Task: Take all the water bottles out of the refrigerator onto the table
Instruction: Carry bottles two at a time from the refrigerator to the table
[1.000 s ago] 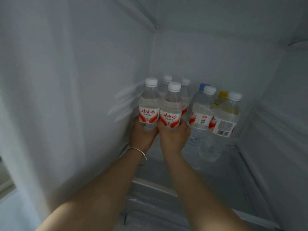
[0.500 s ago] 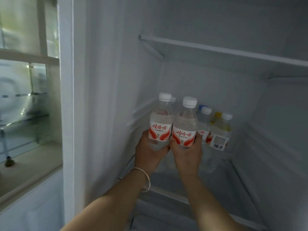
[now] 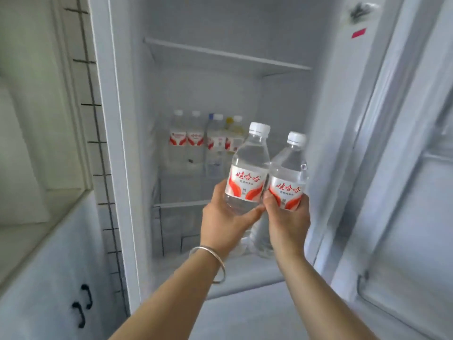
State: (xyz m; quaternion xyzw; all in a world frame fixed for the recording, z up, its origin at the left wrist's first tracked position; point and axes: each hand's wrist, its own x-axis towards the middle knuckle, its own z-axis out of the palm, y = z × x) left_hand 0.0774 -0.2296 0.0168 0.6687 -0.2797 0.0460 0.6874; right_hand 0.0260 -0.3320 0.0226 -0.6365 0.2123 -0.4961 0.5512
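**Ana:** White refrigerator (image 3: pixel 127 143) standing open, its door (image 3: pixel 404 192) swung out to the right, a cabinet (image 3: pixel 49 278) with dark handles at the left. What's different from a second ago?

**Ben:** Both hands were deep on the shelf then. Now the left hand (image 3: pixel 220 222) and right hand (image 3: pixel 289 224) are out in front of the opening, each with fingers curled round the lower body of a bottle. The left bottle (image 3: pixel 247 177) and right bottle (image 3: pixel 288 177) are upright, touching side by side (red-and-white labels, white caps).

**Ana:** So two are out of the fridge?

**Ben:** Lifted clear of the shelf, I'd judge, but not yet on any table. No table is in view at all.

**Ana:** And the rest?

**Ben:** A blurred row of remaining bottles (image 3: pixel 206 143) stands at the back of the shelf (image 3: pixel 181 204). I count about six caps, one blue and one yellow, but they overlap, so the number is uncertain.

**Ana:** Anything hidden?

**Ben:** The held bottles' bases sit behind the hands, and a bangle (image 3: pixel 210 261) circles the left wrist.
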